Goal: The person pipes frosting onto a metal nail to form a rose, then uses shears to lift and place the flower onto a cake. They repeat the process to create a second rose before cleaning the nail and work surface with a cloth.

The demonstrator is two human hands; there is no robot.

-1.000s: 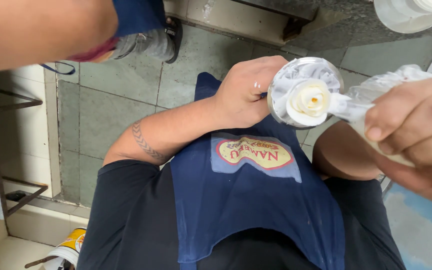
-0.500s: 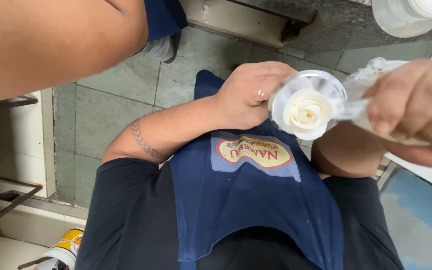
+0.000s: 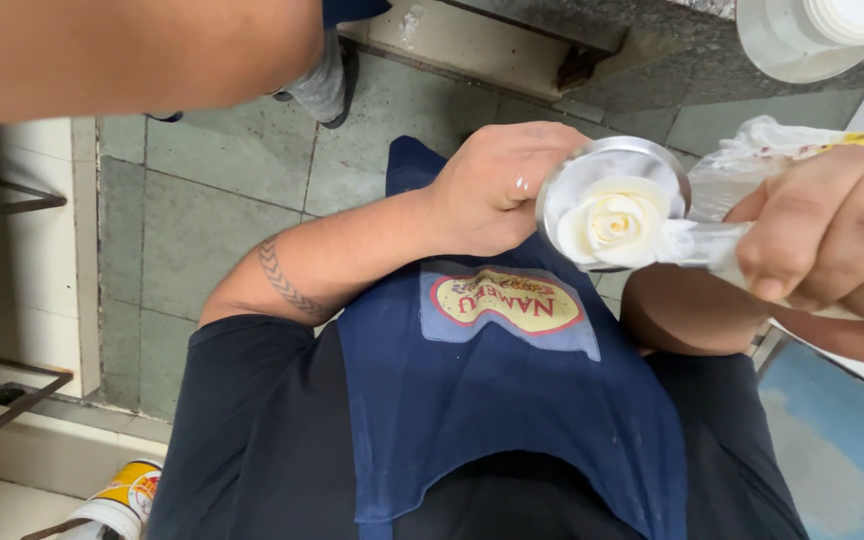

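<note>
Over at nine o'clock, grey floor tiles point(image 3: 202, 230) run beneath everything, and a yellow-and-white tub point(image 3: 117, 500) sits down at seven o'clock. Across the top, from ten to twelve, another person's bare forearm point(image 3: 122, 50) fills the edge of the view. Moving in: a tattooed forearm leads up to the left hand point(image 3: 497, 190), just above centre, fingers curled and clenched around the support under a round metal disc point(image 3: 612, 160) — what exactly they grip beneath it is hidden. On that disc, at about one o'clock from centre, sits a cream-white icing rose point(image 3: 614, 222), petals spiralled tight. Touching its right side is the tip of a clear piping bag point(image 3: 712, 240), and at three o'clock the right hand point(image 3: 832, 235) has it squeezed in a closed fist. Below, a dark blue apron point(image 3: 512, 420) spreads towards six o'clock.
</note>
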